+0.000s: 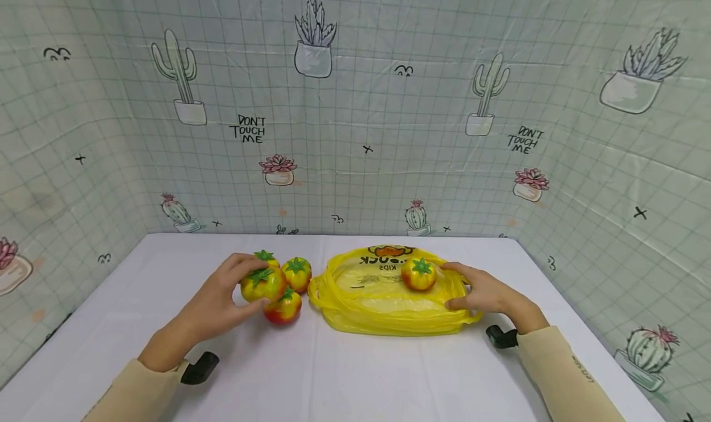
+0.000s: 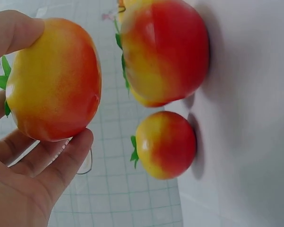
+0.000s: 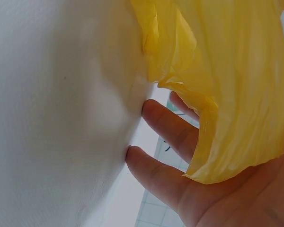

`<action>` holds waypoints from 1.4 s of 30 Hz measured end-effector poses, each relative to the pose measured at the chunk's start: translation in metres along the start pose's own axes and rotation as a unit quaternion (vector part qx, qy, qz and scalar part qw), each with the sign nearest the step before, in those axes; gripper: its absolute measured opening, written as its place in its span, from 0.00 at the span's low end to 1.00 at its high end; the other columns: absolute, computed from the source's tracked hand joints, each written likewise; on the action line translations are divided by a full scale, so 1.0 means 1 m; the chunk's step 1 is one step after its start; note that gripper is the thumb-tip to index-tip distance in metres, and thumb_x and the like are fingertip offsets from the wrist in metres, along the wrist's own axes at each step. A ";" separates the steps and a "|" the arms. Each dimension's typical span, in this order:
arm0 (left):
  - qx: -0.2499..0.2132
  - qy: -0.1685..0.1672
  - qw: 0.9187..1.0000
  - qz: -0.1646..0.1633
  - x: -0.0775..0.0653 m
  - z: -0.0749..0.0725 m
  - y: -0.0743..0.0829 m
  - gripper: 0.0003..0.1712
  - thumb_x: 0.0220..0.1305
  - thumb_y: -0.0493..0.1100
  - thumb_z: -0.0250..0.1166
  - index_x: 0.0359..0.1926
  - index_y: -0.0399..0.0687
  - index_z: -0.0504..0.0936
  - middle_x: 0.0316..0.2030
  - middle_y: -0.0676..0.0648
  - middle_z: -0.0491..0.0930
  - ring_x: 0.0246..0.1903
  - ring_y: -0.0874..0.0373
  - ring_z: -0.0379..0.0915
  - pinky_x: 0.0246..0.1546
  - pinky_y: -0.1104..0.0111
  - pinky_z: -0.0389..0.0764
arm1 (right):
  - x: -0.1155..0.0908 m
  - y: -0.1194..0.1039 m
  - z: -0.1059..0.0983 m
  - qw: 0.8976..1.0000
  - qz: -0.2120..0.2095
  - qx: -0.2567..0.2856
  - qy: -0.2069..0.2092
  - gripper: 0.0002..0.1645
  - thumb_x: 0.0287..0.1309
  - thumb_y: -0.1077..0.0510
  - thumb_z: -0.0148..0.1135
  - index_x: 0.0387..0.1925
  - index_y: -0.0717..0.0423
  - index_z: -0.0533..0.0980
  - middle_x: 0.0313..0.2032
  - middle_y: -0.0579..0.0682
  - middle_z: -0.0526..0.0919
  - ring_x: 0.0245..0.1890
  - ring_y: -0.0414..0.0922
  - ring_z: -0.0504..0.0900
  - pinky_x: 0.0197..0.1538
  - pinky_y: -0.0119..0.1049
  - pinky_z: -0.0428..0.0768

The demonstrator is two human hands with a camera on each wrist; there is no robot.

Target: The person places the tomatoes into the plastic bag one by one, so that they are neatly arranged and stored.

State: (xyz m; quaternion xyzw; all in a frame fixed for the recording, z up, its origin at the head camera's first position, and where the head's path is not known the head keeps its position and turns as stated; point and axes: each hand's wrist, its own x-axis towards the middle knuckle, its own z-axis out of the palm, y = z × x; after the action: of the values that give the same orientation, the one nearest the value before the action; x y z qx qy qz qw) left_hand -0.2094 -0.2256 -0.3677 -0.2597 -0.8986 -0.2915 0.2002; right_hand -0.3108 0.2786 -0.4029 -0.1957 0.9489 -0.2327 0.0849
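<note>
My left hand (image 1: 219, 295) holds a toy tomato (image 2: 57, 80), yellow to red with a green leafy top, between thumb and fingers, raised above the table. Close beside it three similar tomatoes, one of them a red-bottomed tomato (image 1: 282, 309), sit on the table. To their right a yellow plastic bag (image 1: 389, 323) lies spread with its mouth open. Another tomato (image 1: 419, 274) rests within the bag's opening, at its right part. My right hand (image 1: 489, 290) grips the bag's right edge, the plastic draped between thumb and fingers; in the right wrist view two fingertips (image 3: 152, 109) reach the tabletop.
The white-covered table (image 1: 333, 385) runs to a back wall hung with a gridded, cactus-printed cloth (image 1: 355, 113). The same cloth hangs along both sides. Each wrist carries a black device (image 1: 201, 368) at the sleeve's end.
</note>
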 end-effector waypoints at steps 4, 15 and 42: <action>0.004 0.009 1.000 0.015 0.000 0.003 0.001 0.31 0.49 0.41 0.75 0.55 0.45 0.75 0.52 0.49 0.69 0.53 0.54 0.69 0.52 0.57 0.76 | 0.001 -0.001 0.000 1.000 0.002 -0.002 0.000 0.50 0.46 0.39 0.68 0.69 0.45 0.60 0.67 0.58 0.63 0.64 0.62 0.63 0.58 0.68 0.61; -0.007 0.017 0.999 0.031 0.005 0.010 0.004 0.31 0.49 0.41 0.75 0.56 0.48 0.75 0.53 0.51 0.69 0.53 0.57 0.68 0.56 0.67 0.73 | 0.002 -0.006 -0.001 1.000 0.006 0.002 0.001 0.49 0.46 0.40 0.68 0.69 0.46 0.61 0.67 0.58 0.63 0.64 0.62 0.63 0.58 0.68 0.61; -0.072 -0.016 0.996 0.050 0.035 0.040 0.015 0.31 0.51 0.42 0.73 0.57 0.49 0.74 0.54 0.49 0.69 0.50 0.55 0.68 0.46 0.58 0.78 | 0.002 -0.004 0.000 1.000 0.009 0.000 0.000 0.50 0.44 0.39 0.68 0.68 0.46 0.61 0.67 0.58 0.63 0.64 0.62 0.63 0.59 0.68 0.61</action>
State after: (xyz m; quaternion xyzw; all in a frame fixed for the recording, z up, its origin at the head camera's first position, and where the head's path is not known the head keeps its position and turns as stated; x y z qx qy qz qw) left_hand -0.2366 -0.1780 -0.3733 -0.3231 -0.8642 -0.3408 0.1806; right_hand -0.3110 0.2743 -0.4015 -0.1872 0.9505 -0.2324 0.0868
